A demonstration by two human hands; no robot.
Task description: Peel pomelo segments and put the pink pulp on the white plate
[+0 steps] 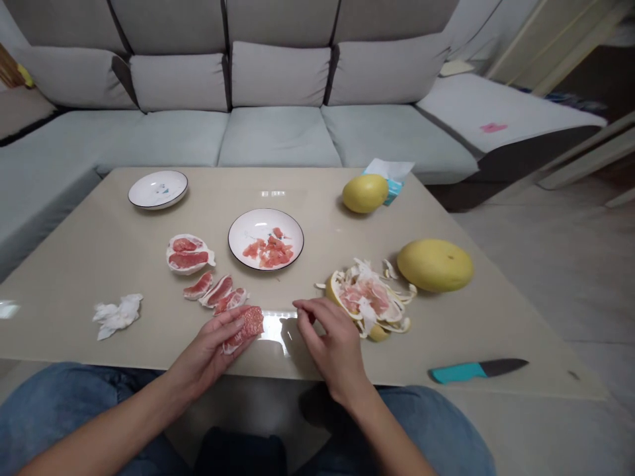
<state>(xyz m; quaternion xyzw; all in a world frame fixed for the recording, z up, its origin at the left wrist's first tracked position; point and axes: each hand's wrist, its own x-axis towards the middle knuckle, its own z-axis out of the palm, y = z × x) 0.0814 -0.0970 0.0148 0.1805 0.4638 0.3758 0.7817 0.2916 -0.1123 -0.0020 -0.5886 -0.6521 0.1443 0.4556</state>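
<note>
My left hand point(206, 347) is closed around a peeled pomelo segment point(251, 322) with bare pink flesh, held above the table's near edge. To its right, apart from the segment, my right hand point(333, 344) has its fingers curled and thumb near the index tip. Anything in that pinch is too small or hidden to make out. Just beyond my left hand lie several loose pomelo segments point(217, 291) in white skin. A partly opened pomelo piece point(188, 254) rests behind them. Pink flesh pieces point(272, 251) lie on a white dark-rimmed plate point(243, 229).
Right of my right hand is a heap of peel and membranes point(370, 297). A turquoise-handled knife point(476, 370) lies near the front edge. Two whole pomelos point(435, 265) point(366, 194), a tissue pack point(395, 188), a second plate point(159, 190) and a crumpled tissue point(118, 316) are on the table.
</note>
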